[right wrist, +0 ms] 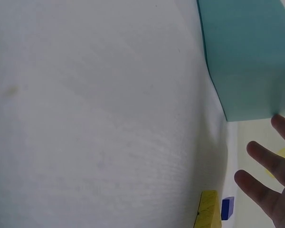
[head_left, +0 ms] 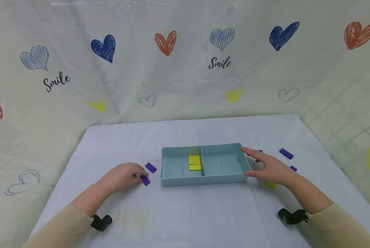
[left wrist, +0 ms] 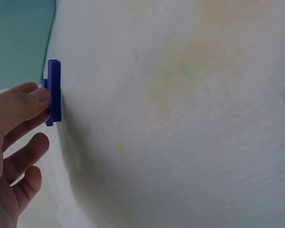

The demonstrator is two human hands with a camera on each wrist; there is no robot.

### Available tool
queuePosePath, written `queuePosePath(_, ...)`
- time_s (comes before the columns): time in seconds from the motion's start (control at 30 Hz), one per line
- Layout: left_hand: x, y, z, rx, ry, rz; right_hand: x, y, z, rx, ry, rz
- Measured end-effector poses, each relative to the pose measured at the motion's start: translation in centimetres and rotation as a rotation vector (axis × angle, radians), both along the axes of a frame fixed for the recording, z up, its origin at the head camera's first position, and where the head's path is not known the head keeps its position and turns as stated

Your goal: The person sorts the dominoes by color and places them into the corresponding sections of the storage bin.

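Observation:
A pale teal tray (head_left: 181,181) with two compartments sits mid-table, and two yellow blocks (head_left: 194,159) lie in its left compartment against the divider. Left of the tray, my left hand (head_left: 123,177) pinches a small purple block (left wrist: 54,90) between thumb and finger, low over the cloth. Another purple block (head_left: 150,167) lies just beyond those fingertips. At the tray's right end my right hand (head_left: 273,168) rests its thumb and a finger against the edge. Its fingers are spread and fairly straight, as the right wrist view also shows.
To the right lie a purple block (head_left: 286,153), a second purple block (head_left: 293,168) and a yellow block (head_left: 272,185), the last two partly covered by the right hand and arm. A white cloth (head_left: 185,213) covers the table. A printed curtain (head_left: 185,75) hangs behind it.

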State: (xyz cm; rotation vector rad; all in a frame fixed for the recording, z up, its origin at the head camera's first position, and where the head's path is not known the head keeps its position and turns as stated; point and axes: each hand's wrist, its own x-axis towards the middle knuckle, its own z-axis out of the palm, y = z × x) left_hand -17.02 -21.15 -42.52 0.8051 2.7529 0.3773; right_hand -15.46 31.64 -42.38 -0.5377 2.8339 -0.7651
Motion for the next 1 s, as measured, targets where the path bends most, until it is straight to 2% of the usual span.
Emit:
queuePosePath(0.17, 0.1, 0.0, 0.0, -0.008, 0.023, -0.012, 0.0, 0.0, 0.0, 0.008, -0.004, -0.006)
queuePosePath(0.47, 0.3, -0.3, -0.6, -0.040, 0.028, 0.024, 0.0, -0.1, 0.0, -0.001, -0.007, -0.011)
queuePosePath(0.6, 0.2, -0.6, -0.7, -0.047, 0.026, 0.014, 0.0, -0.1, 0.0, 0.007, -0.006, -0.009)
queuePosePath(0.83, 0.2, -0.9, -0.7, -0.032, 0.026, -0.022, -0.1, -0.1, 0.1, 0.007, -0.017, -0.010)
queuePosePath(1.0, 0.1, -1.0, -0.7, -0.012, 0.017, -0.005, 0.0, -0.2, 0.2, 0.009, -0.019, -0.010)
